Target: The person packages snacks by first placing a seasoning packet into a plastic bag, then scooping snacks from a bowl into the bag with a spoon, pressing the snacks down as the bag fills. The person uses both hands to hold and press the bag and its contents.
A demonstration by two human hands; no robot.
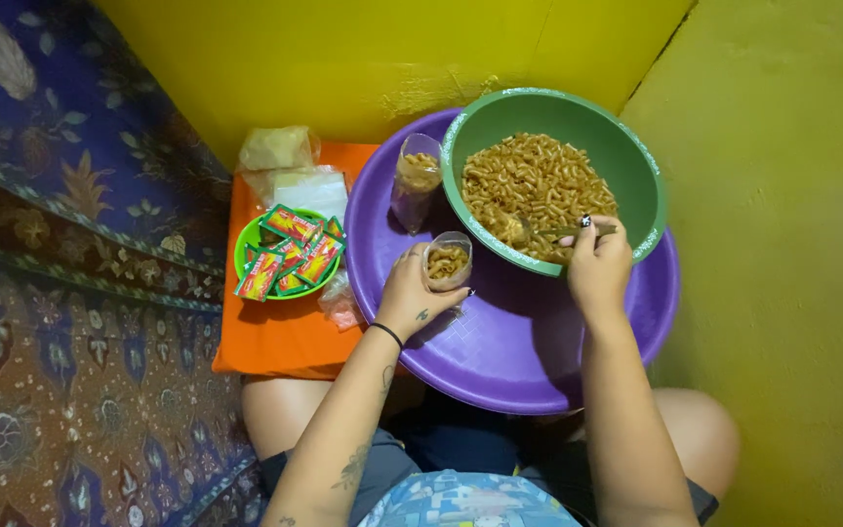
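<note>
My left hand (410,291) holds a small clear plastic bag (449,261) open over the purple basin (519,342); the bag has a little orange-brown macaroni snack in it. My right hand (597,263) grips a spoon (539,232) whose bowl is dug into the snack heaped in the green bowl (636,166). The green bowl rests tilted on the far side of the purple basin. A second clear bag (415,181) with snack in it leans upright against the green bowl's left rim.
To the left an orange tray (275,337) carries a small green plate (243,256) with several red-and-green sachets, plus a stack of clear bags (304,185). Yellow walls stand ahead and at right. Patterned cloth covers the floor at left.
</note>
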